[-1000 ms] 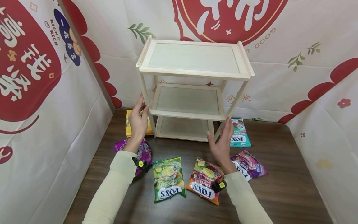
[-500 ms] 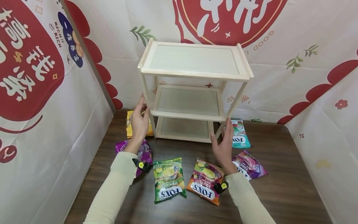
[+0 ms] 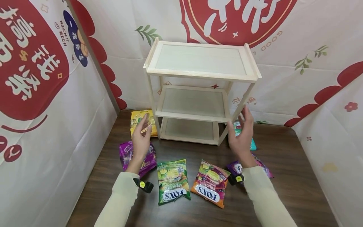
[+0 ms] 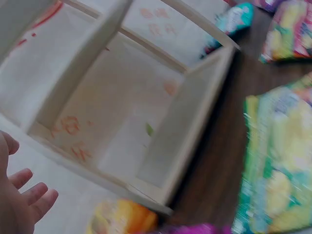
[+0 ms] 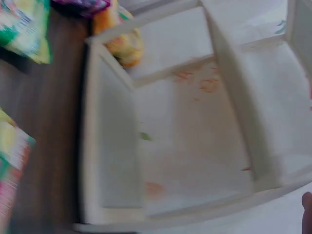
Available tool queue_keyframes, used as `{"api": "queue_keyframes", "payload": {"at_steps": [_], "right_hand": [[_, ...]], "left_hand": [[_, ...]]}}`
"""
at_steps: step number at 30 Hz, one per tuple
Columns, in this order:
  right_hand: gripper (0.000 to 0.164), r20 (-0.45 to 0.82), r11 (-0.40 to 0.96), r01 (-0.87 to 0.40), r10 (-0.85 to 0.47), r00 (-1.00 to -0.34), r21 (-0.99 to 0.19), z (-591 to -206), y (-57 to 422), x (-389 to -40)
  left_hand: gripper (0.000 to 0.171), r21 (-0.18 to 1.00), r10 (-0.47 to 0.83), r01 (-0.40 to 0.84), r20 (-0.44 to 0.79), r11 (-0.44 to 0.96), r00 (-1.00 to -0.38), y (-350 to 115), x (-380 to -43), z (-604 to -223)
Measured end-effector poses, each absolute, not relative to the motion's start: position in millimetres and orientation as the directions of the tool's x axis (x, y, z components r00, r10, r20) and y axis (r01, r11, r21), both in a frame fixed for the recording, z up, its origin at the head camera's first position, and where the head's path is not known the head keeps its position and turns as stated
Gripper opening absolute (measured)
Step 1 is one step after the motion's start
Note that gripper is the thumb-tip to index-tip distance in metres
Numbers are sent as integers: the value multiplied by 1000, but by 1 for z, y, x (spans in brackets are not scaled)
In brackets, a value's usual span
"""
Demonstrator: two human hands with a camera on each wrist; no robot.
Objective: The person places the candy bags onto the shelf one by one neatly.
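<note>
1. Shelf: pale frame, three tiers, standing upright at the rear of the dark wood table, patterned cloth hanging behind it.
2. Left hand: just off the shelf's left side, apart from the frame. Released; fingers loosely spread, thumb standing off from them.
3. Right hand: at the shelf's right front post, fingers lightly bent, palm turned inward. Released, by the look of it; whether the thumb brushes the post I cannot tell. The right wrist view catches only a blurred bit of it.
4. Yellow packet: beside the shelf's left side, partly behind the left hand. A purple packet lies forward of it.
5. Green packet and red-orange packet: flat in front of the shelf, side by side, a gap between, the green one further left.
6. Teal packet: right of the shelf, mostly hidden by the right hand. Nearer the person, a violet packet shows on both sides of that wrist.
7. Pale sleeves, a black band at each wrist.
</note>
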State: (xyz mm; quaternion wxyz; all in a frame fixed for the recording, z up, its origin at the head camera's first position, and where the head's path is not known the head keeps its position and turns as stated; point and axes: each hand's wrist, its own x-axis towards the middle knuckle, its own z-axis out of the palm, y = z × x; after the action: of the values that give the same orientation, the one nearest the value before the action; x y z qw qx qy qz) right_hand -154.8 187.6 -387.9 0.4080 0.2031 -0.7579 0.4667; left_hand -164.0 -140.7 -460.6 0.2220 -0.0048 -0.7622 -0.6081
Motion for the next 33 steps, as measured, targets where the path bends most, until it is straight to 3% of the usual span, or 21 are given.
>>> {"api": "queue_keyframes", "payload": {"at_steps": [5, 12, 17, 26, 33], "right_hand": [[61, 871, 494, -746, 47, -489, -446, -356, 203, -179], [68, 902, 512, -779, -17, -431, -363, -316, 223, -203], [64, 916, 517, -796, -55, -397, -314, -292, 218, -212], [57, 912, 340, -849, 81, -403, -405, -287, 196, -222], [54, 917, 304, -866, 154, -367, -397, -290, 187, -225]], "left_hand": [[49, 942, -279, 178, 258, 284, -925, -149, -148, -483], [44, 942, -334, 72, 187, 329, -924, -165, -127, -515], [42, 935, -360, 37, 172, 352, -917, -172, -116, -529], [45, 914, -342, 37, 188, 403, -921, -177, -115, -538], [43, 895, -337, 7, 175, 446, -925, -178, -117, -547]]}}
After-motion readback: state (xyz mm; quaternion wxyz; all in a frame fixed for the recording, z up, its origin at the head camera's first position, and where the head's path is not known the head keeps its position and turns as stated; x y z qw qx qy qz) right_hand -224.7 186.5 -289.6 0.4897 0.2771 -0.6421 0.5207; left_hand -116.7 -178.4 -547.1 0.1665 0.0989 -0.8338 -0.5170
